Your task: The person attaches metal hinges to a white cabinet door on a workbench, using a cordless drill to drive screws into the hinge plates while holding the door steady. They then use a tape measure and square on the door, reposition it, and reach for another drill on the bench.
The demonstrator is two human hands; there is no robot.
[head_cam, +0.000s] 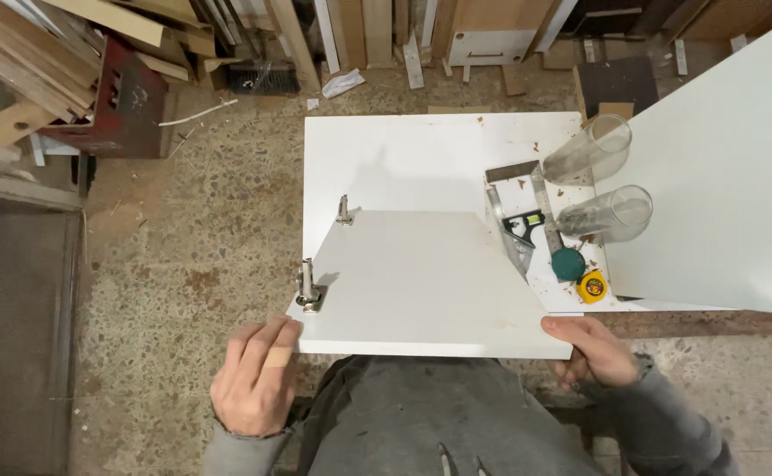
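While left hand [254, 388] and right hand [593, 351] grasp the white panel's [421, 282] near corners, two hinges [308, 287] sit just beyond left hand.

I count hands 2: left hand [254, 388], right hand [593, 351] | white panels 3, nearest one centre frame [421, 282] | hinges 2 [308, 286] | clear glasses 2 [589, 148] | square 1 [527, 220] | tape measure 1 [591, 286]

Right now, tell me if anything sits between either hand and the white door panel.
Nothing visible does. The left hand grips the white door panel at its near left corner, the right hand at its near right corner. Both touch it directly.
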